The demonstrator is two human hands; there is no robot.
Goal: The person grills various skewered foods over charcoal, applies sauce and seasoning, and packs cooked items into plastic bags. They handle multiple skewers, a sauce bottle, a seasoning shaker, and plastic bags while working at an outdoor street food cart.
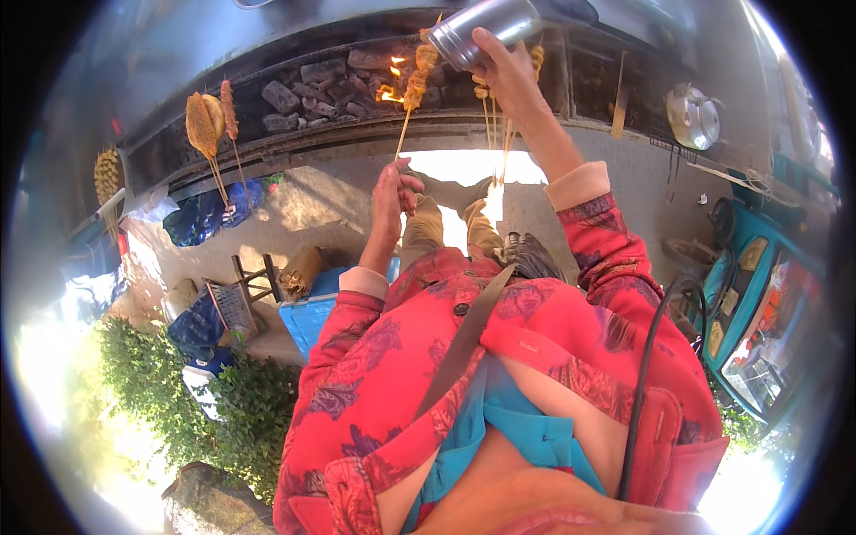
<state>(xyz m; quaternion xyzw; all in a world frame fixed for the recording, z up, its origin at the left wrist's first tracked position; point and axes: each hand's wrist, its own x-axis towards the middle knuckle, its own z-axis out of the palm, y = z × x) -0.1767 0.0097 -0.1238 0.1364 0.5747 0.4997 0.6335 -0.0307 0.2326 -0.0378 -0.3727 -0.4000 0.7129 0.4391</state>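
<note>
My left hand [392,201] is closed around the bare stick end of a meat skewer [417,82], holding it over the charcoal grill [357,138]. My right hand [515,85] grips a silver metal canister [481,32], tilted with its lower left end close to the top of that skewer. Small flames [390,93] rise beside the meat from the charcoal [321,89]. Several more skewers [493,120] lie over the grill below my right hand, partly hidden by it. What, if anything, comes out of the canister cannot be made out.
On the grill's left rest a flat round skewer [204,125] and a sausage skewer [230,111]; another skewer [107,178] is at the far left. A metal kettle [693,116] stands at the right. Nearer are a blue box [303,319] and a teal-framed cart [758,294].
</note>
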